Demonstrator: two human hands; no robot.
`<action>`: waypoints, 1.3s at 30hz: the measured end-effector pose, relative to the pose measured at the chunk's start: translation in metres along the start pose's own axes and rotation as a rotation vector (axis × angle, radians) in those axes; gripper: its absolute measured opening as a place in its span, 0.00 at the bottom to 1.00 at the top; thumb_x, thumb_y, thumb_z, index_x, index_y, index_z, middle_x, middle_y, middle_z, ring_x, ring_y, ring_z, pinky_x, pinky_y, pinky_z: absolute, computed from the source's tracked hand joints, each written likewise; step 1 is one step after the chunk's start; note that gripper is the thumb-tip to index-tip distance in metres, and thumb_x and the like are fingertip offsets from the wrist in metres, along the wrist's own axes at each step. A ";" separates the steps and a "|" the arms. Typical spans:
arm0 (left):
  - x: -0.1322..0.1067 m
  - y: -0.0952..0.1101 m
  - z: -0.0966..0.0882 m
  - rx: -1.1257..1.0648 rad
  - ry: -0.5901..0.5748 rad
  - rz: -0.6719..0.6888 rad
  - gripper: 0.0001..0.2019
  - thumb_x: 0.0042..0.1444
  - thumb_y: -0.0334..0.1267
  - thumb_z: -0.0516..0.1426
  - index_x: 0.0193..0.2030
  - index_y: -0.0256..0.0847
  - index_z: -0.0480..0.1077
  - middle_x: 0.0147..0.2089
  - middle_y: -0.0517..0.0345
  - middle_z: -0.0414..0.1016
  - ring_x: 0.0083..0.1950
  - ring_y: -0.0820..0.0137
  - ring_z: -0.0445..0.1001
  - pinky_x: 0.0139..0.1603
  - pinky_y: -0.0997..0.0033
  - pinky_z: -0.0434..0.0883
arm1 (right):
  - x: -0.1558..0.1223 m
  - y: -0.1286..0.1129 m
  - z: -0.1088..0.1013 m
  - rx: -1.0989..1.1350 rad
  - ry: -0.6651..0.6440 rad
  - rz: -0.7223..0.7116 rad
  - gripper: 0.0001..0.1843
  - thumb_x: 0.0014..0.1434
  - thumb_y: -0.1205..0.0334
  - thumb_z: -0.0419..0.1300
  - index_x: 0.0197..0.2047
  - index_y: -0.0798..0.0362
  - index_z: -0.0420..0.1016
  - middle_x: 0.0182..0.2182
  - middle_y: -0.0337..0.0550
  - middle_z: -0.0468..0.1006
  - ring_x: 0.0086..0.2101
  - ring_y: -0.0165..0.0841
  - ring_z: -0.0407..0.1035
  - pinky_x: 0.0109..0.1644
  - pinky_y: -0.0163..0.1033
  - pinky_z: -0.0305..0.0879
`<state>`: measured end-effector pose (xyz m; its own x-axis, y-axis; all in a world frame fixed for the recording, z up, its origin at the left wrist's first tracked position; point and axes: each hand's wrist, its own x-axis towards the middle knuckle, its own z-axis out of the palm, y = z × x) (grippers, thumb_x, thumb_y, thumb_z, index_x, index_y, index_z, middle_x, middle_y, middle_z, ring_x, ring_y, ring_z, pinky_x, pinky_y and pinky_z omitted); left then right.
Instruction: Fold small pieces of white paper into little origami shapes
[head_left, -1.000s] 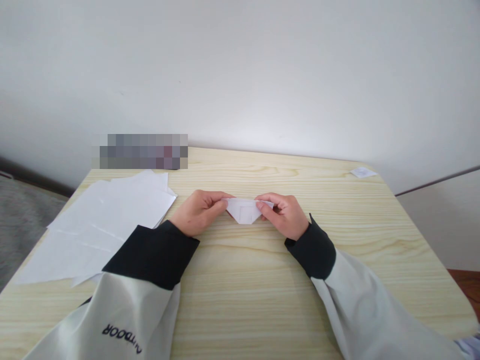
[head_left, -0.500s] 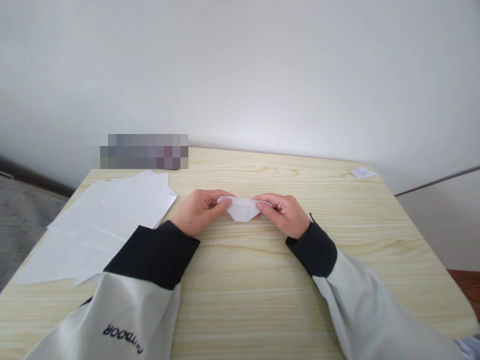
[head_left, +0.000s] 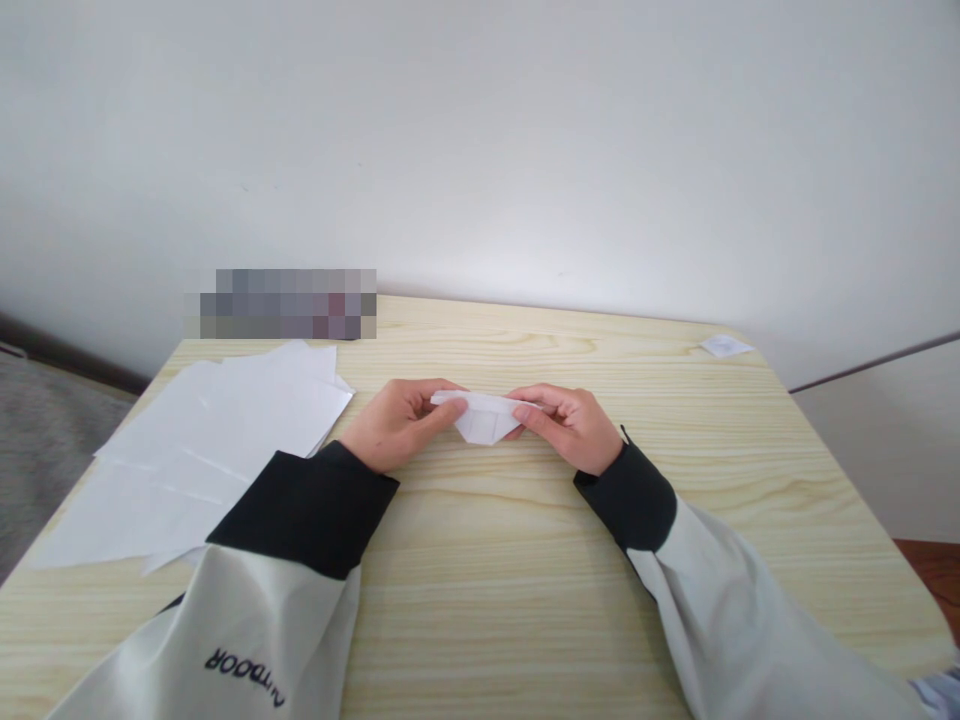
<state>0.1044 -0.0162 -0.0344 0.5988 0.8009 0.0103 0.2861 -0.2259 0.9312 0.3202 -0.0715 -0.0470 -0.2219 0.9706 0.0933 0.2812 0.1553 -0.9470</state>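
Observation:
Between my two hands is a small piece of folded white paper (head_left: 487,420), with a long straight upper edge and a narrower blunt bottom. My left hand (head_left: 401,422) pinches its left end, thumb on the near face and fingers behind. The right end is gripped by my right hand (head_left: 568,425) in the same way, thumb in front. The paper is held over the middle of the wooden table (head_left: 480,580). My fingertips behind the paper are mostly hidden.
Several loose white sheets (head_left: 225,420) overlap at the table's left, beside my left forearm. A pixelated, unrecognizable object (head_left: 285,305) stands at the back left. Another small folded paper (head_left: 726,346) lies near the back right corner. A white wall (head_left: 480,150) rises behind the table.
Both hands stay in nearly the same place on the folded paper. My left thumb has shifted slightly right along it, and the upper edge looks a little different in tilt.

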 end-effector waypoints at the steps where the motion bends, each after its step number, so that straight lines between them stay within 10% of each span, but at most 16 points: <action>1: 0.000 -0.001 0.000 0.006 0.003 0.007 0.17 0.54 0.48 0.54 0.36 0.33 0.74 0.33 0.54 0.78 0.34 0.67 0.74 0.36 0.73 0.70 | 0.000 0.000 0.000 -0.001 0.008 -0.001 0.12 0.59 0.56 0.57 0.42 0.53 0.75 0.30 0.41 0.82 0.30 0.33 0.77 0.35 0.35 0.73; 14: 0.003 -0.004 0.004 0.021 0.166 0.105 0.13 0.51 0.45 0.60 0.34 0.36 0.76 0.33 0.55 0.78 0.33 0.70 0.72 0.34 0.75 0.68 | -0.002 0.000 0.004 -0.206 0.345 -0.124 0.10 0.54 0.54 0.63 0.30 0.53 0.75 0.21 0.38 0.79 0.20 0.30 0.74 0.23 0.30 0.68; 29: 0.001 -0.001 0.001 0.154 0.163 -0.061 0.14 0.52 0.42 0.55 0.38 0.37 0.78 0.29 0.59 0.80 0.31 0.70 0.76 0.34 0.74 0.72 | -0.003 -0.004 0.004 -0.255 0.245 -0.045 0.13 0.59 0.55 0.57 0.35 0.55 0.76 0.17 0.37 0.76 0.18 0.29 0.71 0.24 0.31 0.66; 34: 0.001 0.003 -0.003 0.104 0.110 -0.034 0.15 0.52 0.37 0.52 0.40 0.35 0.77 0.29 0.58 0.80 0.36 0.68 0.77 0.45 0.71 0.73 | -0.003 -0.003 0.003 -0.249 0.232 -0.032 0.14 0.61 0.55 0.54 0.38 0.55 0.76 0.15 0.35 0.75 0.17 0.27 0.71 0.23 0.30 0.64; 39: 0.001 -0.002 -0.001 0.205 0.151 0.076 0.13 0.54 0.41 0.55 0.38 0.37 0.76 0.35 0.55 0.79 0.35 0.69 0.75 0.36 0.73 0.71 | -0.003 -0.002 0.002 -0.324 0.288 -0.172 0.10 0.60 0.60 0.56 0.38 0.54 0.77 0.22 0.39 0.78 0.20 0.27 0.72 0.25 0.31 0.66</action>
<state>0.1042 -0.0144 -0.0359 0.5105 0.8474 0.1464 0.3992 -0.3843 0.8325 0.3185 -0.0754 -0.0464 -0.0351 0.9300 0.3658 0.5500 0.3236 -0.7699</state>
